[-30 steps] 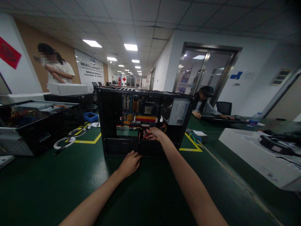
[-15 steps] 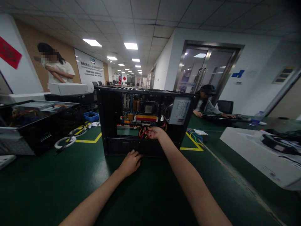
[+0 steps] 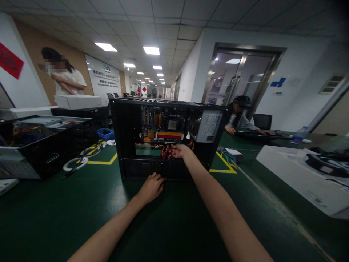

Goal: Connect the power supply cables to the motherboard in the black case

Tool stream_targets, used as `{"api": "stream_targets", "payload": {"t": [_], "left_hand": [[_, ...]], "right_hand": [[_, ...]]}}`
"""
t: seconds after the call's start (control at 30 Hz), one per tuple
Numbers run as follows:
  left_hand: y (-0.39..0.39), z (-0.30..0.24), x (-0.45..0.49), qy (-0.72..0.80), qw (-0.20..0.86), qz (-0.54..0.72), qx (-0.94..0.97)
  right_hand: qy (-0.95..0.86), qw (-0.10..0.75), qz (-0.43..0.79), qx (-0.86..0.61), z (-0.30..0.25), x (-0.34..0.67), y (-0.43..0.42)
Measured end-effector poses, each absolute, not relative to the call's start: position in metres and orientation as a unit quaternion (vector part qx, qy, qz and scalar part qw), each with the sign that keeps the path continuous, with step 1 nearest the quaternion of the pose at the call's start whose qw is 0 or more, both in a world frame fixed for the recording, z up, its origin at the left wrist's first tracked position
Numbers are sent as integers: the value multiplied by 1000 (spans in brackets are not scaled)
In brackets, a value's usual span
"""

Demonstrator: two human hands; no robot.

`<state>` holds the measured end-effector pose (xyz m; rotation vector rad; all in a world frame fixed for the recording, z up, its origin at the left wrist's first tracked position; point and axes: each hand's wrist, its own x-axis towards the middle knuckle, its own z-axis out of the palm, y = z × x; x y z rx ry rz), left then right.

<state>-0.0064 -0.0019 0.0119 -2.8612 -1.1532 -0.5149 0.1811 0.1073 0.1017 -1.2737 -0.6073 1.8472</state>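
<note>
My right hand [image 3: 179,150] is inside the case, thumb and fingertips pinched on the cables [image 3: 165,151], by the look of it; which strand, can't tell. My left hand [image 3: 151,185] lies palm down at the case's bottom edge; can't tell if it grips that edge or only leans there.

Changed: right hand sits slightly higher than a second ago, and more of the red, black and yellow bunch shows beside it. I read that as the cables being drawn out toward me. Left hand about the same.

The computer case [image 3: 140,168] stands upright on the green table [image 3: 68,211], bare side facing me. Circuit board [image 3: 172,124] above the cables, power box [image 3: 209,127] upper right.

Hard to make out: cable ends, mostly behind my fingers or the lower panel; the case's dark corners. Cut off: my forearms at the bottom, second case [image 3: 65,147] at left, white box [image 3: 289,178] at right.
</note>
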Motion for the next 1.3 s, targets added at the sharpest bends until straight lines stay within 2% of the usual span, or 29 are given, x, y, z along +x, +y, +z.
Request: {"api": "stream_targets", "payload": {"t": [0.4, 1.3], "left_hand": [[-2, 12, -7, -368, 1, -164, -915], [-2, 12, -7, -368, 6, -165, -915]], "right_hand": [[-241, 381, 722, -524, 99, 182, 115], [-236, 411, 699, -535, 101, 178, 114]]}}
